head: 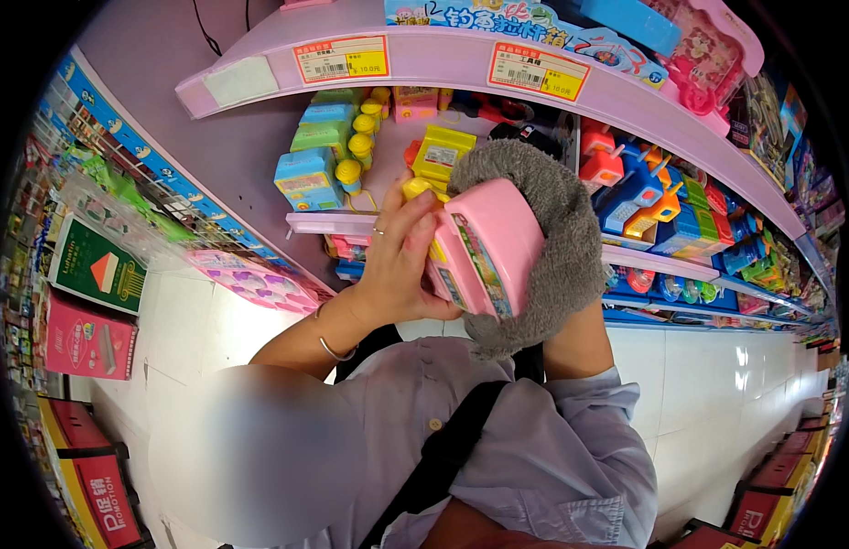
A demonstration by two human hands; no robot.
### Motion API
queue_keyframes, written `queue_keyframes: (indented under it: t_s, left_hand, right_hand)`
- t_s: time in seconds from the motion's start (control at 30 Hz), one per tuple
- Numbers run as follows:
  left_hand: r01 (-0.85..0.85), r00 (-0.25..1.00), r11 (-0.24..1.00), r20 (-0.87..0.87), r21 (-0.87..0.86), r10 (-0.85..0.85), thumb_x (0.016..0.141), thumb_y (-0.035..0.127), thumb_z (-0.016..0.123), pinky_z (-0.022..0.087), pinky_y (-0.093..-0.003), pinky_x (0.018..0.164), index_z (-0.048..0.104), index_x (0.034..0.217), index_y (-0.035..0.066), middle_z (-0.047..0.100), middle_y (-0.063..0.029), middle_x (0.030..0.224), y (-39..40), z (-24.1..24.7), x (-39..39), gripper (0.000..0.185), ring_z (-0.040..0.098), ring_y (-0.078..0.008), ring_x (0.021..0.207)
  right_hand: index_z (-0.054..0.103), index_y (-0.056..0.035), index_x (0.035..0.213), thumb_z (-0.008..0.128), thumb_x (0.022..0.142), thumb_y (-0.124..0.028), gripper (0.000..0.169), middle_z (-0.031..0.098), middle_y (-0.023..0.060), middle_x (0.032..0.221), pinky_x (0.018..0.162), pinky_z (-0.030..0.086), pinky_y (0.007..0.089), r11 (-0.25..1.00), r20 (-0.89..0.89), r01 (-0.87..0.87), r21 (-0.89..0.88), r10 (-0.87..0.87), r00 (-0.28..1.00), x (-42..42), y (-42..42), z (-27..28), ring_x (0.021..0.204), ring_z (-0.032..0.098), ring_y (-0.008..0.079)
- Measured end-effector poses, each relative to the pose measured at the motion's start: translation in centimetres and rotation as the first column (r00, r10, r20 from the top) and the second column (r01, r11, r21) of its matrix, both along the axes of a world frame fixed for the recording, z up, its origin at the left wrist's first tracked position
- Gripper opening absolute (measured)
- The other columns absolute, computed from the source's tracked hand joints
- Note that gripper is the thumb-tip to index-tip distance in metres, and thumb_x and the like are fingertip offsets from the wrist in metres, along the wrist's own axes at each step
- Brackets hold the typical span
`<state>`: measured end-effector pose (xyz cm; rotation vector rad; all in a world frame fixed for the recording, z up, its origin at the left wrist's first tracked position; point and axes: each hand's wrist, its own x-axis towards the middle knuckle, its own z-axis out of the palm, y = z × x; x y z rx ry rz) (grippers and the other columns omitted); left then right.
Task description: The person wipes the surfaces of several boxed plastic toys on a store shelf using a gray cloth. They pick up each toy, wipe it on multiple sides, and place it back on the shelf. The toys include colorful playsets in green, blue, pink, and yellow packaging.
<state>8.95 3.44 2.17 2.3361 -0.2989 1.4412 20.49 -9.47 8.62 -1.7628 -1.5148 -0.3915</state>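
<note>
My left hand (397,264) holds a pink plastic toy (506,226) with yellow parts and printed stickers, its fingers over the yellow side and its thumb underneath. A grey fluffy cloth (568,206) wraps around the toy's far and right sides. My right hand is hidden inside that cloth; only the wrist and forearm (581,340) show, and the cloth is pressed against the toy. Just beyond my left fingers, a yellow plastic toy (443,154) rests on the lilac shelf (390,147). Left of it stand several blue and green box toys (307,178) with yellow knobbed pieces.
An upper shelf edge (438,62) with price tags juts out above my hands. Colourful plastic toys (637,185) fill the shelf on the right. At left hang a blue-edged rack (156,175) and a pink packet (259,281). Promotion boxes (98,473) stand on the white-tiled floor (184,322).
</note>
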Motion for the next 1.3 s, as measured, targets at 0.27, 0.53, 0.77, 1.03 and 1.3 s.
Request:
queue_keyframes:
  t_s: [0.27, 0.53, 0.77, 1.03, 1.3]
  left_hand:
    - [0.227, 0.908, 0.955, -0.315, -0.191, -0.278, 0.045, 0.033, 0.073, 0.031, -0.05, 0.091, 0.031, 0.118, -0.001, 0.034, -0.0198, 0.118, -0.9, 0.7, -0.4, 0.09, 0.028, -0.0468, 0.114]
    - [0.352, 0.929, 0.532, 0.218, -0.77, -0.3, 0.066, 0.025, 0.061, 0.039, -0.0336, 0.084, 0.025, 0.122, -0.004, 0.044, -0.0138, 0.108, -1.0, -1.7, -0.5, 0.073, 0.047, -0.0222, 0.098]
    - [0.542, 0.832, 0.134, 0.509, -0.829, -0.22, 0.079, 0.045, 0.036, 0.038, -0.04, 0.09, 0.026, 0.125, 0.003, 0.041, -0.014, 0.119, -2.3, 4.3, -1.1, 0.064, 0.044, -0.0275, 0.108]
    - [0.611, 0.728, -0.171, 0.633, -0.773, -0.262, 0.082, 0.041, 0.038, 0.042, -0.0377, 0.086, 0.04, 0.115, 0.012, 0.048, -0.0042, 0.112, -1.5, 3.5, -2.2, 0.044, 0.049, -0.0208, 0.101]
    - [0.552, 0.707, -0.333, 0.64, -0.765, -0.301, 0.082, 0.043, 0.042, 0.04, -0.0359, 0.087, 0.042, 0.115, 0.012, 0.051, -0.0027, 0.108, -0.7, 3.3, -1.3, 0.045, 0.049, -0.0186, 0.1]
  right_hand:
    - [0.053, -0.0045, 0.103, 0.058, 0.073, -0.014, 0.032, 0.056, 0.007, 0.101, 0.086, 0.04, 0.0305, 0.994, 0.025, -0.053, 0.094, 0.051, 0.998, 1.9, 0.5, -2.9, 0.095, 0.052, 0.0207]
    - [0.05, -0.0033, 0.109, 0.056, 0.076, -0.018, 0.036, 0.049, 0.013, 0.113, 0.086, 0.039, 0.0337, 0.926, -0.615, -0.309, 0.215, 0.375, 0.694, -2.1, 3.4, -2.3, 0.104, 0.047, 0.0279]
    - [0.036, -0.0009, 0.122, 0.063, 0.067, -0.029, 0.067, 0.043, 0.0197, 0.117, 0.093, 0.033, 0.0411, 0.939, -0.133, -0.192, 0.286, 0.237, 0.962, -3.8, 3.9, -6.1, 0.109, 0.042, 0.0348]
    - [0.06, -0.0059, 0.098, 0.072, 0.055, -0.037, 0.054, 0.058, 0.0124, 0.097, 0.082, 0.041, 0.0425, 0.969, 0.213, -0.107, 0.224, 0.058, 0.975, -2.1, 1.4, -3.1, 0.09, 0.055, 0.0322]
    - [0.059, -0.0055, 0.096, 0.072, 0.056, -0.033, 0.05, 0.057, 0.0145, 0.096, 0.08, 0.042, 0.0408, 0.995, 0.077, -0.095, 0.016, 0.094, 0.993, -2.0, 1.3, -1.0, 0.09, 0.054, 0.0329]
